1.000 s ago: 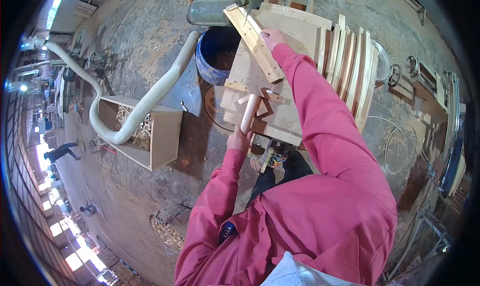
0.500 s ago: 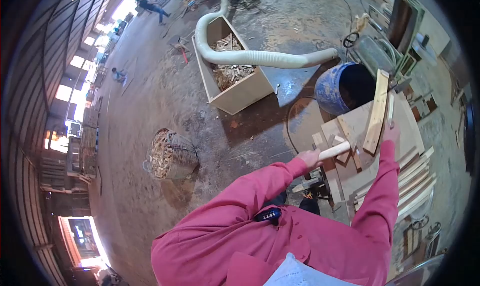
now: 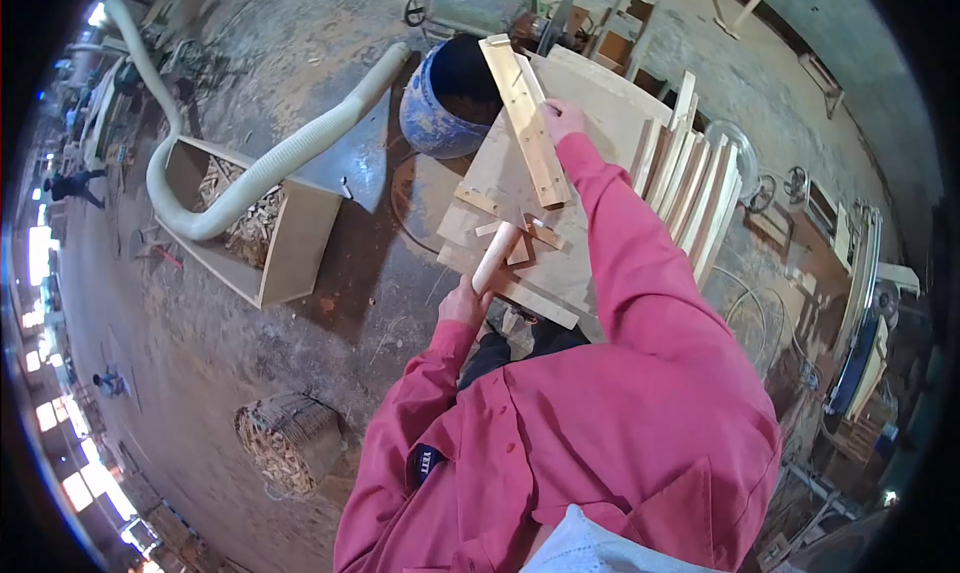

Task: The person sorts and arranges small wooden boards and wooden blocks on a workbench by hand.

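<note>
My left hand is closed around a thick, pale round wooden stick, its far end over small wood blocks on the worktable. Farther up, my right hand is closed at the right edge of a long yellowish board with dark spots along it. A thin wooden strip leads along that board into my right fingers, which partly hide it. Both board and blocks lie on the plywood top.
A blue drum stands beyond the table. Long wood strips lie at its right. To the left are a wooden box of scraps, a white hose and a basket of offcuts. Two people are far off left.
My view has swung to the right, so the table now sits nearer the middle. The round stick stays in my left hand, and my right hand remains beside the long board.
</note>
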### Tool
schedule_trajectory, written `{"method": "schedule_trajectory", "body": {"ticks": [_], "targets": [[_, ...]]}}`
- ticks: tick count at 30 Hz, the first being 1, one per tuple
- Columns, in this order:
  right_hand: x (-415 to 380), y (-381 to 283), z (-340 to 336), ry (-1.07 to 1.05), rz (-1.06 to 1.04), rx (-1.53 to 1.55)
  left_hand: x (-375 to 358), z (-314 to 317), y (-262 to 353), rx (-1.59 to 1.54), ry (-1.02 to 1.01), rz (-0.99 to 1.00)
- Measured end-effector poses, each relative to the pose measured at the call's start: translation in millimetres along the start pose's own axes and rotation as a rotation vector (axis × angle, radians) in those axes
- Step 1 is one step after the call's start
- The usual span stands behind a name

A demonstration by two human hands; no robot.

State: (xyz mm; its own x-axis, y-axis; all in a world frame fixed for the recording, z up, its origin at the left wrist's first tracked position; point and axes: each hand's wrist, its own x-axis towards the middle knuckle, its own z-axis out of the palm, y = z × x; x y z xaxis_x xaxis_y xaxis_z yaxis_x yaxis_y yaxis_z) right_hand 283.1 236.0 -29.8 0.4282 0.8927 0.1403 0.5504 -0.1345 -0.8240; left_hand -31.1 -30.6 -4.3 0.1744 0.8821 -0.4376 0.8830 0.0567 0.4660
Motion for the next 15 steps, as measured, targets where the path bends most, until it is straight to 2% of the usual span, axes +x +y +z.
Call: {"method": "schedule_trajectory", "body": {"ticks": [2, 6, 8, 15], "targets": [[2, -13, -2, -0.053, 0.075, 0.032, -3, -1, -2, 0.004, 0.009, 0.005], [17, -13, 2, -0.031, 0.036, -0.031, 0, -1, 2, 0.004, -0.001, -0.013], [24, -18, 1, -0.06, 0.081, 0.05, 4, -1, 5, 0.012, -0.005, -0.016], [52, 14, 16, -0.064, 0.115, 0.127, 18, 2, 17, 0.025, 0.016, -0.013]]}}
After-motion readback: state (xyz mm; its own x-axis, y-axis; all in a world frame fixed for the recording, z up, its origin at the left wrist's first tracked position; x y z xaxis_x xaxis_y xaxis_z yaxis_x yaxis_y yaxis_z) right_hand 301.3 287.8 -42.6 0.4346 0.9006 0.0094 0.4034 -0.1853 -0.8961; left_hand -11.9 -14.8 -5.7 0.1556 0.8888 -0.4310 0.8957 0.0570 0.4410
